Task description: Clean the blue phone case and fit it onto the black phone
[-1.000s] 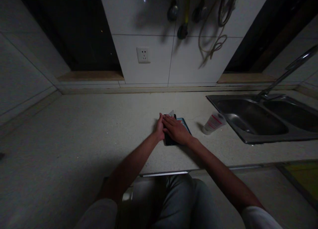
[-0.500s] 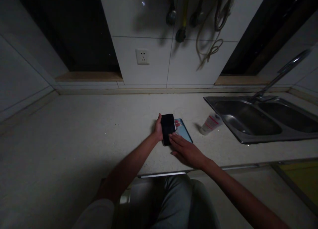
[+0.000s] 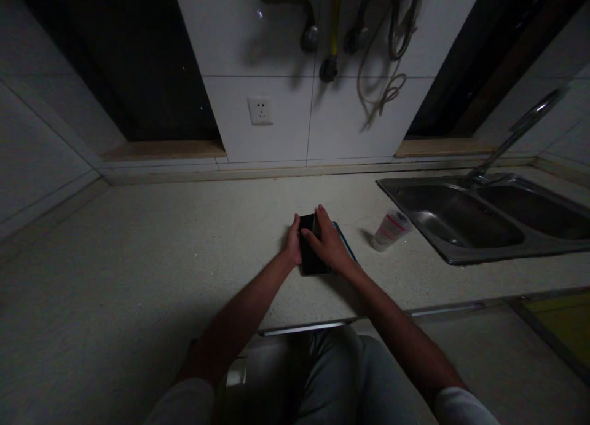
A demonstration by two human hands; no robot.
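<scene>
A black phone [image 3: 312,262] is in my left hand [image 3: 293,245], which grips its left edge just above the counter. My right hand [image 3: 329,243] lies over the phone's upper right part, thumb across the dark face and fingers pointing away from me. A small greyish patch shows between that thumb and the forefinger; what it is I cannot make out. Behind the right hand, a flat light-blue rectangle [image 3: 345,243] with a dark rim shows only its right edge. A clear plastic cup [image 3: 389,231] with red markings stands a little tilted to the right of it.
The pale counter [image 3: 161,246] runs to a tiled wall with a socket [image 3: 260,111]. A double steel sink [image 3: 454,256] with a tall faucet [image 3: 511,133] is at the right. Pipes [image 3: 310,37] and a looped cord [image 3: 389,93] hang from the wall.
My right hand has moved up over the phone and turned, so its fingers point away from me. It now hides more of the phone and the light-blue rectangle. My left hand keeps its grip.
</scene>
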